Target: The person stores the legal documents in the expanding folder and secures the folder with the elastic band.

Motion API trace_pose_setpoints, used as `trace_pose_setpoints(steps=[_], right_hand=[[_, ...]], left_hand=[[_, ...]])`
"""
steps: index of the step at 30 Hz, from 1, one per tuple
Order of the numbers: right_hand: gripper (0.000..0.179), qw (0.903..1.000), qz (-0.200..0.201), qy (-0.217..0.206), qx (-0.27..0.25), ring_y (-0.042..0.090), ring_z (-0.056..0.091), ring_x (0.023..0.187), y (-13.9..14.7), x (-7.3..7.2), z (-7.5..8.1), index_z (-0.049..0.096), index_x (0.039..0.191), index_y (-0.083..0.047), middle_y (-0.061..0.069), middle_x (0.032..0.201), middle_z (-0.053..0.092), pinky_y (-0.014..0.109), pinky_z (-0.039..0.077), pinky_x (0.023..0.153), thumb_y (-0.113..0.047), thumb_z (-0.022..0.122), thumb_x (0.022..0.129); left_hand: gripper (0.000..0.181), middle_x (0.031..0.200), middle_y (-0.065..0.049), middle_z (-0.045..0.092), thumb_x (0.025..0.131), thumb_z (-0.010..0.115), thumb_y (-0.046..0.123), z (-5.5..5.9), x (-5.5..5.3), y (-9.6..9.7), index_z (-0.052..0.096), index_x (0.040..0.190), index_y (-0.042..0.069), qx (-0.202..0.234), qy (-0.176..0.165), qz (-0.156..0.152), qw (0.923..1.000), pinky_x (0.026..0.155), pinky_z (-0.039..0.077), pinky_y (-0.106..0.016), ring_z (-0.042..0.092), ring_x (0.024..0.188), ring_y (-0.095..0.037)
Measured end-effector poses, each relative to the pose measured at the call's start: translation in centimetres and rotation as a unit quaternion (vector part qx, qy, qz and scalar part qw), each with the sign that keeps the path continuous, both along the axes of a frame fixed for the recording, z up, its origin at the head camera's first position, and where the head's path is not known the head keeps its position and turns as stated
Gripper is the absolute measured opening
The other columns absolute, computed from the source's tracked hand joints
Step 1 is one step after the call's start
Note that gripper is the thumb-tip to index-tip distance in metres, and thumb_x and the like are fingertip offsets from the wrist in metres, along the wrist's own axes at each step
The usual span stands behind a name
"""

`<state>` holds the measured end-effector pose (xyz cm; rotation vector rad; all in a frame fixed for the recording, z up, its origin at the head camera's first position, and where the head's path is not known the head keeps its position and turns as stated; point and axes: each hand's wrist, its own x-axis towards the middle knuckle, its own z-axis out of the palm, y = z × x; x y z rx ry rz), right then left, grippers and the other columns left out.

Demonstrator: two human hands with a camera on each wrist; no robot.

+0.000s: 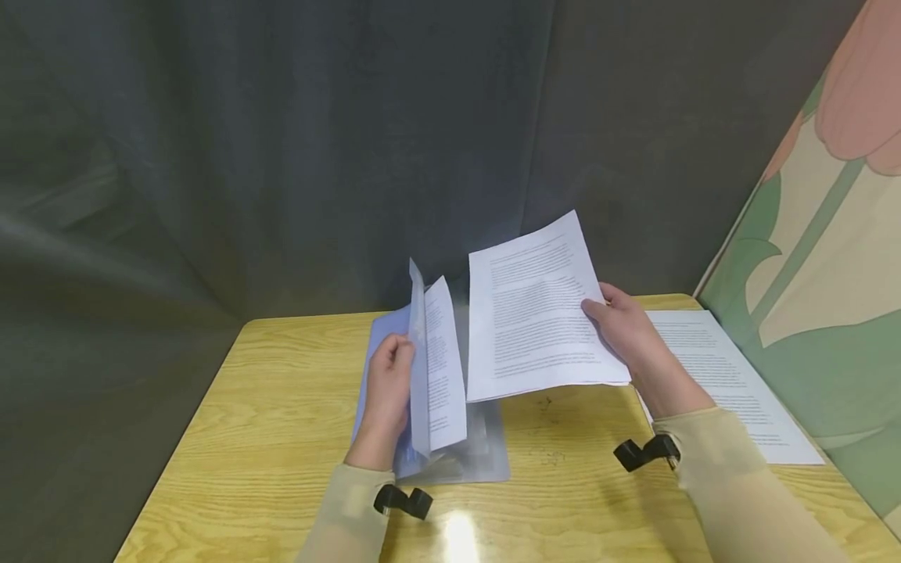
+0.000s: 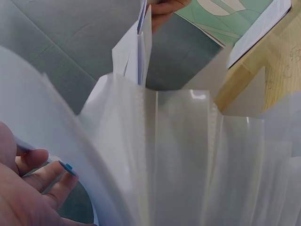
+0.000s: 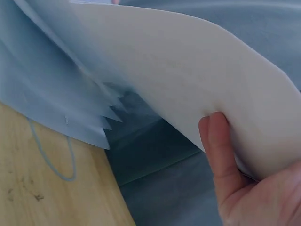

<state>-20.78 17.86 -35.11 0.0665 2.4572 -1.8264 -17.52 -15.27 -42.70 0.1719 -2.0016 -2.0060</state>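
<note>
A bluish folder with clear plastic pockets [image 2: 183, 155] stands partly open on the table, several of its pockets fanned out. My left hand [image 1: 385, 383] grips its cover and leaves at the left side. Inside the folder a printed sheet [image 1: 443, 367] shows, tilted to the right. To the right of it, my right hand [image 1: 629, 332] pinches a few printed sheets [image 1: 535, 313] by their right edge, thumb in front. The right wrist view shows fingers [image 3: 218, 146] behind the blank back of these sheets. They are held up above the table, near the folder's opening.
More printed paper [image 1: 732, 383] lies flat at the right of the wooden table [image 1: 267, 407], partly behind my right forearm. A dark curtain [image 1: 352, 156] hangs behind, and a flower-patterned surface [image 1: 831, 258] borders the right side.
</note>
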Motion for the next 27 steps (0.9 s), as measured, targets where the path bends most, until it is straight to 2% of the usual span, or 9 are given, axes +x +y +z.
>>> trace_pose_setpoints(steps=[4,17,24,27], right_hand=[[0.063,1.0,0.006,-0.005,-0.001,0.016,0.076,0.093,-0.5,0.2,-0.7,0.023,0.175,-0.008,0.028,0.142,0.063,0.032,0.062,0.074,-0.031,0.04,0.119],[0.061,0.999,0.034,-0.022,-0.018,0.024,0.078,0.097,-2.9,1.6,-3.3,0.023,0.174,-0.005,0.028,0.14,0.065,0.038,0.065,0.076,-0.025,0.039,0.119],[0.059,0.9983,0.036,-0.031,-0.035,0.024,0.077,0.096,-3.5,2.2,-3.8,0.027,0.173,-0.005,0.027,0.138,0.066,0.037,0.063,0.076,-0.021,0.041,0.118],[0.059,0.9986,0.035,-0.029,-0.025,0.023,0.076,0.096,-3.3,2.5,-3.7,0.028,0.173,-0.005,0.027,0.138,0.066,0.036,0.062,0.077,-0.021,0.042,0.118]], left_hand=[[0.016,0.089,-0.006,0.054,0.106,0.054,0.009,0.2,0.0,-0.1,0.063,0.096,0.0,0.003,-0.002,-0.002,1.0,0.07,0.041,-0.029,0.052,0.088,-0.021],[0.017,0.086,-0.005,0.051,0.107,0.055,0.009,-0.1,-0.1,0.1,0.061,0.094,0.0,0.009,0.007,-0.006,0.9999,0.071,0.04,-0.029,0.05,0.087,-0.021],[0.017,0.089,-0.006,0.054,0.107,0.055,0.009,-0.1,0.1,0.2,0.063,0.096,-0.001,0.009,0.002,-0.005,0.9999,0.073,0.04,-0.03,0.051,0.089,-0.021],[0.017,0.089,-0.006,0.054,0.107,0.054,0.009,-0.2,0.1,0.2,0.063,0.096,-0.001,0.009,0.002,-0.007,0.9999,0.072,0.041,-0.029,0.051,0.089,-0.021]])
